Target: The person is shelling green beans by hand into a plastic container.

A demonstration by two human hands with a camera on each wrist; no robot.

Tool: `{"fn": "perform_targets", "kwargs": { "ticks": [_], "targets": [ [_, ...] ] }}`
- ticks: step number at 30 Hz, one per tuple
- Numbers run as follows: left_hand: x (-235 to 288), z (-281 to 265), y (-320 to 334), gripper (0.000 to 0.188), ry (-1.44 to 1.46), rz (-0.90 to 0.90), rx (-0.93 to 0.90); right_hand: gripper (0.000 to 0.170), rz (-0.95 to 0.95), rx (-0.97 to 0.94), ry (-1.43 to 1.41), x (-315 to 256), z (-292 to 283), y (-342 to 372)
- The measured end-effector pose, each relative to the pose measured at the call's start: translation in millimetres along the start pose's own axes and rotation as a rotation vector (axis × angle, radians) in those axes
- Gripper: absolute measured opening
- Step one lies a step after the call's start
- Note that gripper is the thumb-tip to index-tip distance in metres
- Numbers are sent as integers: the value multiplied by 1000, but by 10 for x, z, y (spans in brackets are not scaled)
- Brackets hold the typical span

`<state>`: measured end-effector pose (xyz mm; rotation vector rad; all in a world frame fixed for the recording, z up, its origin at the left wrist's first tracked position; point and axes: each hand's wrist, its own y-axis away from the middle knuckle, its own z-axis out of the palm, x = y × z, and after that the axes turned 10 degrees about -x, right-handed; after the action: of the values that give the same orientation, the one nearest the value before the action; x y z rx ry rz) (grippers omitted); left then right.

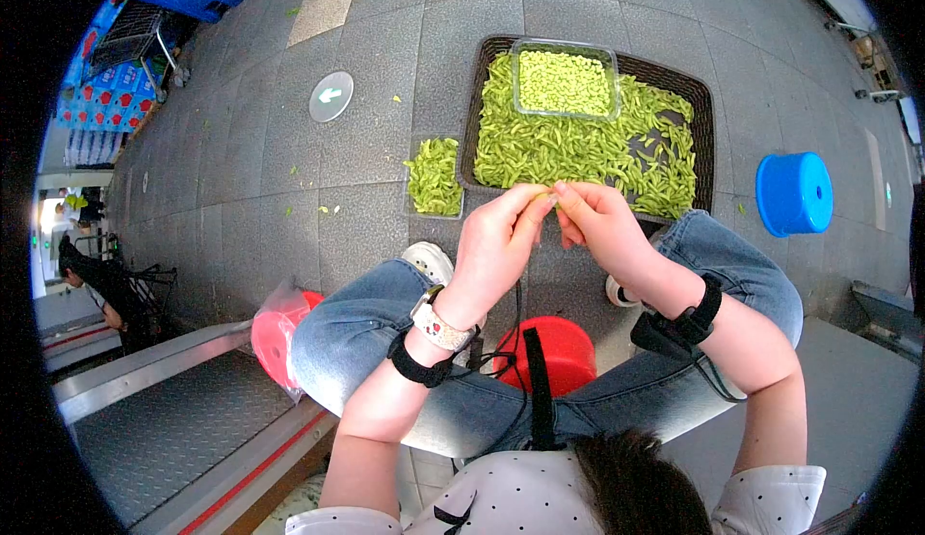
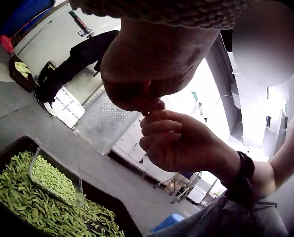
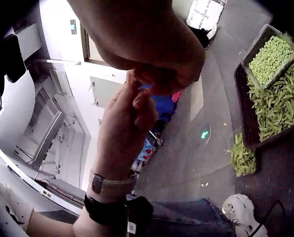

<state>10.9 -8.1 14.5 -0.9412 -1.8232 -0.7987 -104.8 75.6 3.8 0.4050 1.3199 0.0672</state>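
Observation:
In the head view my left hand point(image 1: 496, 231) and right hand point(image 1: 607, 227) meet fingertip to fingertip over the near edge of a dark woven basket point(image 1: 714, 130). Between their thumbs and forefingers they pinch a small green bean pod point(image 1: 545, 197), mostly covered by the fingers. Many green bean pods point(image 1: 549, 154) fill the basket. On top of them, at the back, sits a clear plastic box point(image 1: 515, 82) full of shelled green beans point(image 1: 564, 82). A smaller clear tub point(image 1: 434, 215) holding green pods or hulls stands left of the basket.
A blue upturned tub point(image 1: 792, 193) stands on the tiled floor at right. Red plastic stools point(image 1: 559, 357) show below me and at left. A round arrow marker point(image 1: 331, 96) and scattered green bits lie left of the basket. My shoe point(image 1: 429, 261) is near the smaller tub.

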Motion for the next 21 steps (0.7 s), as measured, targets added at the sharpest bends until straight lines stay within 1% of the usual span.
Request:
{"fn": "perform_targets", "kwargs": {
  "ticks": [2,5,10,11,13,16,19,21],
  "targets": [
    [65,-22,21,15,40,-64,-50,38,22,1,18,1,-9,-1],
    [49,7,29,15,65,-43,-25,40,24,6,93,-35,-18,5],
    [14,28,3,15,335,-95,-78,42,35,18,215,-36,-36,-4],
    [26,22,-2,15,395,-114,-97,42,21,31,292,-44,-48,-8],
    [24,23,-4,15,411,-113,-101,42,-8,57,446,-74,-79,-18],
    [9,18,-14,16,413,-123,-131,42,126,24,363,-163,-90,-10],
    [-16,38,-16,16,374,-136,-135,34,123,30,563,-124,-122,-13],
    [-27,49,-22,16,335,-133,-123,28,-45,59,500,-24,-120,-45]
  ]
}}
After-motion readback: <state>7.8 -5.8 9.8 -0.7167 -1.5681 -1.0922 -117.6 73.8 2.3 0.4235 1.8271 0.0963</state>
